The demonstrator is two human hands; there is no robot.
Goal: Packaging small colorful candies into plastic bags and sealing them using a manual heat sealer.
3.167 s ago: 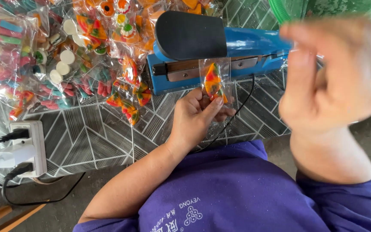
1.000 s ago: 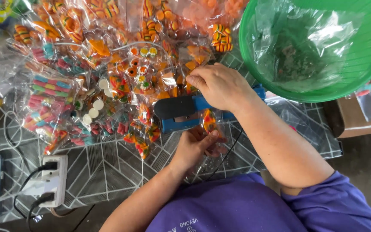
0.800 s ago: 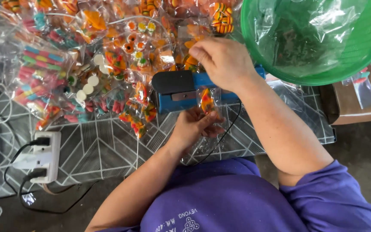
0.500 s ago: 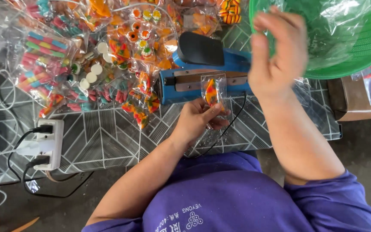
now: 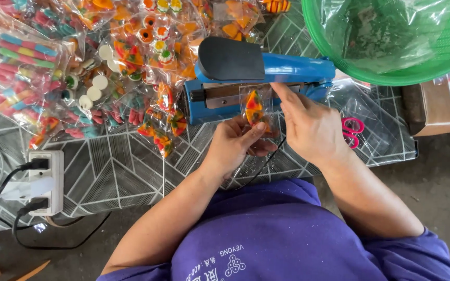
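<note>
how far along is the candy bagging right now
Done: a heap of filled candy packets beside the blue heat sealer. In hand: left hand and right hand hold one small candy bag at the sealer bar. Left: empty clear bags in the green basket.

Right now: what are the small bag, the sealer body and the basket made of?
Small bag, held by left hand and right hand: clear glossy plastic film, candy visible through it. Sealer body: likely blue painted metal, smooth sheen. Basket: green moulded plastic, slotted wall.
</note>
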